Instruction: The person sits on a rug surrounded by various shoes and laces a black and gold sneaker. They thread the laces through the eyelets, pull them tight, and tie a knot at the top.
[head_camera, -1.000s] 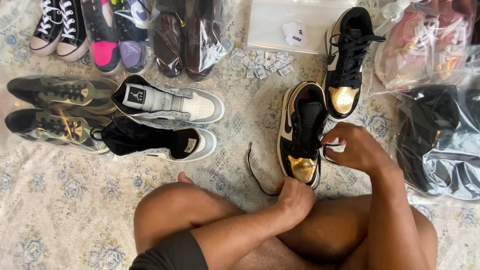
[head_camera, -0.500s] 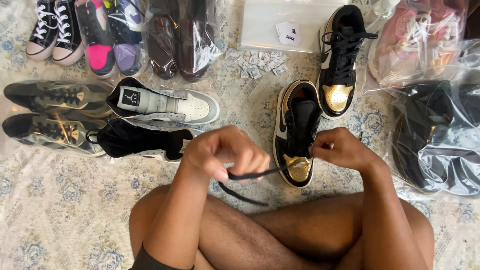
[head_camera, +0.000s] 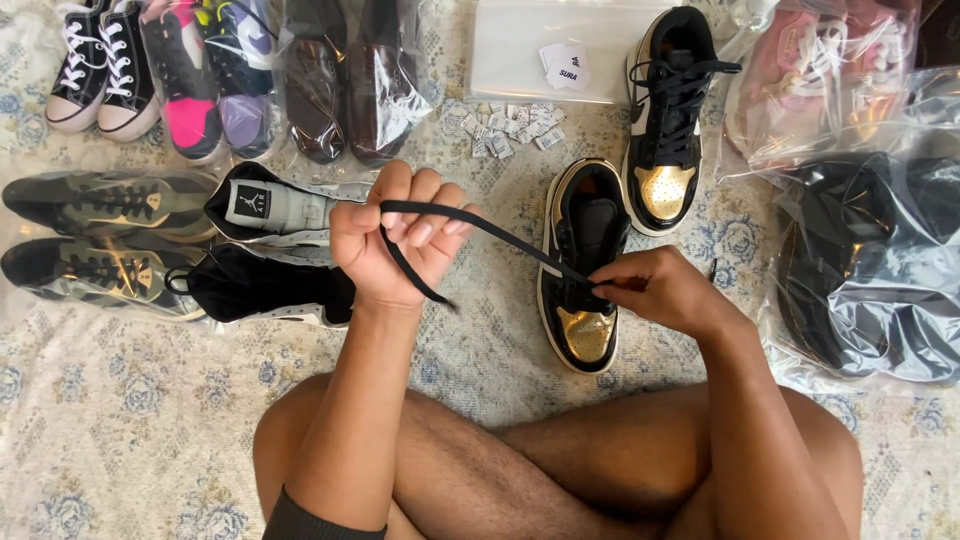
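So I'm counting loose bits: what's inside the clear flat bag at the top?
The clear flat bag holds a couple of small white paper tags. The black and gold shoe covers its right edge, hiding anything there.

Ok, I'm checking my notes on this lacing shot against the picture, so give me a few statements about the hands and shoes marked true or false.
1. The left hand holds a black shoelace pulled up and away from the shoe. True.
2. The right hand rests on the far black and gold shoe. False: it is at the near black and gold shoe, where the lace enters.
3. The far shoe has no lace. False: it is laced in black.
4. Several shoes around the rug lie in clear plastic bags. True.
5. The lace is white. False: it is black.
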